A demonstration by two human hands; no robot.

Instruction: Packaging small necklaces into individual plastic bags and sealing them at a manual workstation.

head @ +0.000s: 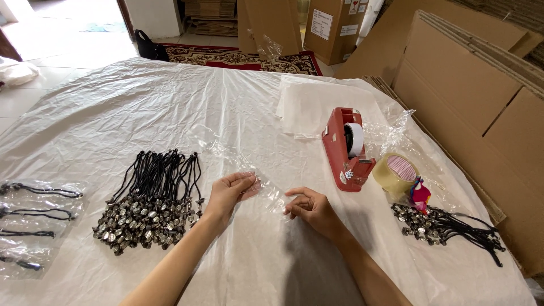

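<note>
Hands meet over the middle of the table (170,102), near its front edge: the left hand (229,192) and the right hand (309,208) each pinch an end of a small clear plastic bag (266,190), fingers narrowed on the film. It seems to be empty, though the glare makes that hard to judge. By the look of it, the step in hand is opening the bag. Next would likely come one corded pendant from the bundle (150,201) toward the left edge, calling for a freed hand. A red tape dispenser (344,148) stands toward the right edge.
</note>
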